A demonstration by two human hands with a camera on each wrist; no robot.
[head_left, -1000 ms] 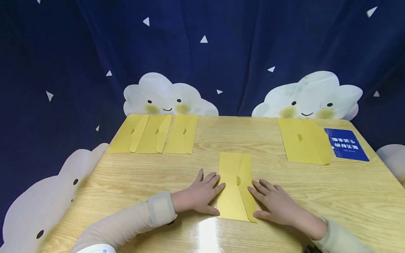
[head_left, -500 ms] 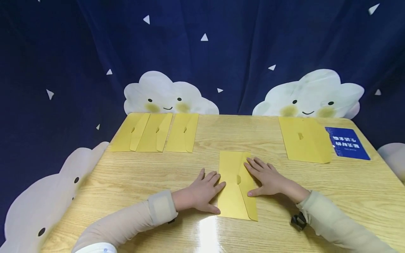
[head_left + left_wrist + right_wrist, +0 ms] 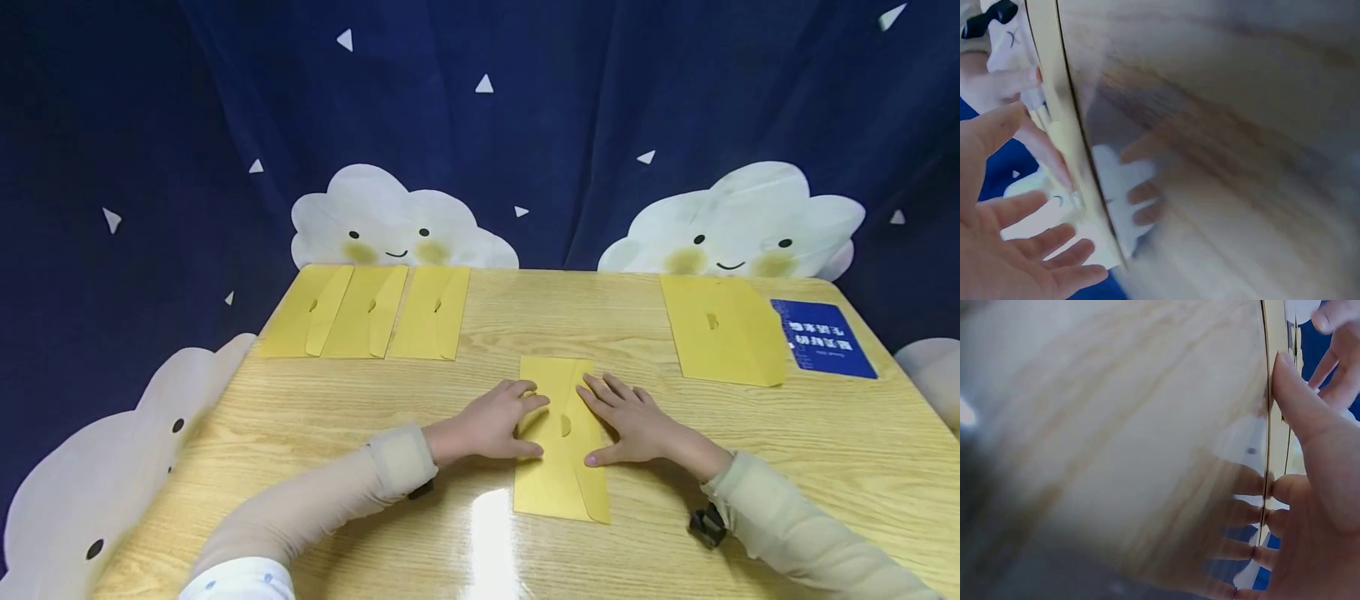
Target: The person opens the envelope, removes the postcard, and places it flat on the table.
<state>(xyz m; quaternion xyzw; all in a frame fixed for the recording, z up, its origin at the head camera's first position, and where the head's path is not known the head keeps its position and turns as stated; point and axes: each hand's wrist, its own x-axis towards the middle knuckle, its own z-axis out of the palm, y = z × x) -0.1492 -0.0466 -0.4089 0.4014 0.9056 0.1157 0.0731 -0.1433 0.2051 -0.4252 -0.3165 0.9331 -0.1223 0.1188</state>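
Observation:
A yellow envelope [image 3: 551, 487], its flap tucked into a small slit, lies flat on the table in front of the person. Over its left long edge reaches the left hand [image 3: 498, 419], thumb and fingers spread apart with nothing between them. On the opposite side, the right hand [image 3: 633, 425] rests with straight fingers on the flap side. In the left wrist view the envelope [image 3: 1063, 94] is seen edge-on beside the loosely bent left fingers. The right wrist view has the right thumb and fingertips along the edge of the envelope [image 3: 1277, 337].
Three closed yellow envelopes [image 3: 423, 325] lie in a row at the back left of the wooden table [image 3: 360, 400]. At the back right are another yellow envelope [image 3: 708, 350] with its flap unfolded and a blue card [image 3: 825, 337] with white print. A dark blue curtain [image 3: 555, 125] hangs behind.
The right hand has slid away from the body along the envelope's right side. The left hand has shifted from the left edge further over the envelope, its fingers now more bent.

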